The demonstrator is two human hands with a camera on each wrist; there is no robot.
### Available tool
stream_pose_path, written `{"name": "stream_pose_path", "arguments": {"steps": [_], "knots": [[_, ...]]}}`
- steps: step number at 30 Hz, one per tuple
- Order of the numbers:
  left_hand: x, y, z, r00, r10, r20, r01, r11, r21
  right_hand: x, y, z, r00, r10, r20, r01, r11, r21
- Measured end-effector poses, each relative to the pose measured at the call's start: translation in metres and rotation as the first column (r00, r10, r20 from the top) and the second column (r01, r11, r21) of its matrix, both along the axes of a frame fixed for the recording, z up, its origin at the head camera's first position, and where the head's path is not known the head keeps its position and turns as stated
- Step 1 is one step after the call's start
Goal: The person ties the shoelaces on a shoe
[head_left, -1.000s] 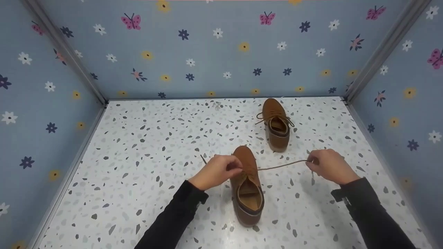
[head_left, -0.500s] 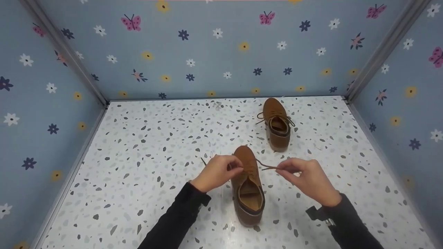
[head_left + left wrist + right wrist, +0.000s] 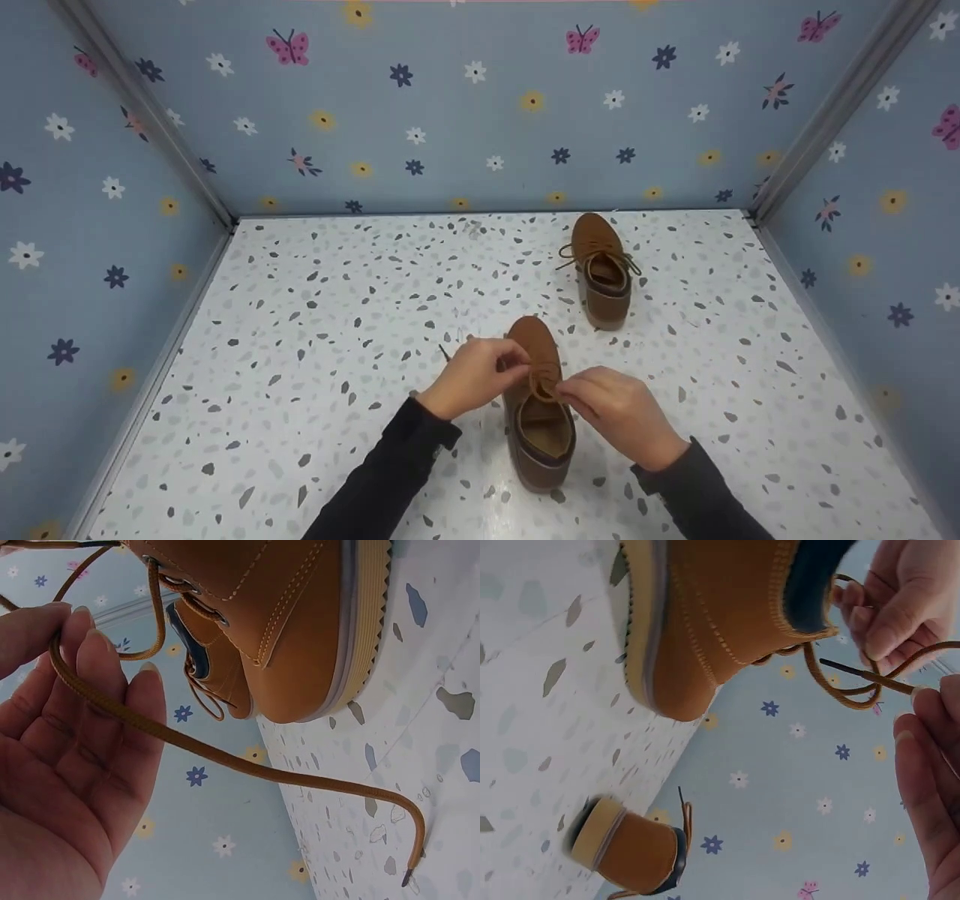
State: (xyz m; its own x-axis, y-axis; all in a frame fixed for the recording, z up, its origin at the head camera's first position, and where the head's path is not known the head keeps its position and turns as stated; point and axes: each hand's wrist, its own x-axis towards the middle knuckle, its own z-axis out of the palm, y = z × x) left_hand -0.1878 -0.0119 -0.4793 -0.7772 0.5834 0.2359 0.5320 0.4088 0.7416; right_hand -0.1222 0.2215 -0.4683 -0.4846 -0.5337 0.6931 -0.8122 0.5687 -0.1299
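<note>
A brown lace-up shoe (image 3: pixel 541 472) stands upright on the floor, toe pointing away from me. My left hand (image 3: pixel 474 379) is over its left side, pinching one shoelace (image 3: pixel 247 765) between thumb and fingertips; that lace's tail trails down to a dark tip near the floor. Just right of the shoe's opening, my right hand (image 3: pixel 622 412) pinches the other lace end (image 3: pixel 889 682) a short way behind its dark tip. In the right wrist view a lace loop (image 3: pixel 829 694) hangs between the shoe and the two hands.
A matching brown shoe (image 3: pixel 604 307) stands farther back to the right, its lace loops spread to both sides. The speckled white floor (image 3: pixel 337 300) is bounded by blue flowered panels (image 3: pixel 450 105) at the back and both sides.
My right hand has come in leftward from the far right, bringing its lace end back to the shoe's opening. The lace, stretched out before, is now slack and looped. My left hand has stayed nearly still.
</note>
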Motion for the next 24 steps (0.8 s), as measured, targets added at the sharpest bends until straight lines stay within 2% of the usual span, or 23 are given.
{"name": "stream_pose_path", "arguments": {"steps": [3,8,14,18,21,24], "knots": [[0.001,0.0,0.0,1.0,0.004,-0.001,-0.004,1.0,0.0,-0.004,-0.001,-0.008,1.0,-0.013,-0.003,0.013,0.997,0.072],[0.003,-0.002,-0.001,1.0,0.003,0.011,-0.003,1.0,-0.009,-0.009,-0.002,-0.017,0.998,-0.047,0.052,0.04,0.991,0.128],[0.005,-0.004,-0.004,1.0,0.002,0.031,-0.002,1.0,-0.008,-0.01,0.003,-0.024,0.989,-0.048,0.143,0.039,0.997,0.063],[0.005,-0.006,-0.005,0.999,0.002,0.052,-0.001,1.0,-0.006,-0.012,0.013,-0.028,0.973,-0.085,0.214,0.087,0.996,0.002],[0.006,-0.007,-0.005,0.998,0.0,0.059,0.0,1.0,-0.009,-0.017,0.019,-0.032,0.955,-0.128,0.268,0.129,0.992,0.011],[0.006,-0.007,-0.005,0.998,-0.002,0.057,0.003,1.0,-0.015,-0.023,0.021,-0.035,0.94,-0.147,0.307,0.133,0.989,0.068]]}}
